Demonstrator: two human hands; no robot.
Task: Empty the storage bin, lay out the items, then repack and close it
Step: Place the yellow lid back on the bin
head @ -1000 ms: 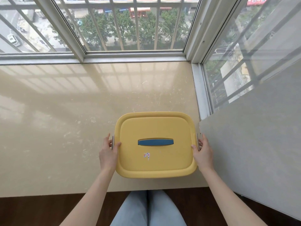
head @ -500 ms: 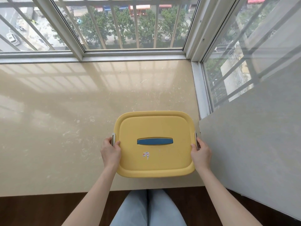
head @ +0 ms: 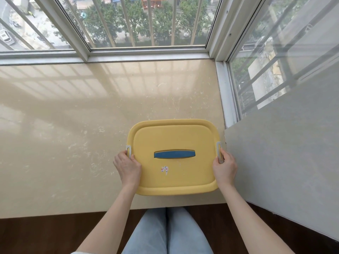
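Note:
A yellow storage bin [head: 174,173] with its lid on sits near the front edge of a beige stone sill [head: 73,134]. A blue handle [head: 174,154] lies flat in a recess at the lid's middle, and a small torn sticker [head: 165,169] sits below it. My left hand [head: 127,166] grips the grey latch [head: 128,149] on the bin's left side. On the right side my right hand [head: 224,167] holds the other grey latch [head: 219,150]. The bin's contents are hidden under the lid.
A grey wall [head: 286,153] stands close against the bin's right side. Barred windows [head: 139,22] close off the back and right of the sill. My legs in light jeans [head: 165,233] and a dark wood floor [head: 45,235] lie below the sill's front edge.
Both hands have shifted a little along the side latches and closed on them. The bin and its lid stay in the same place.

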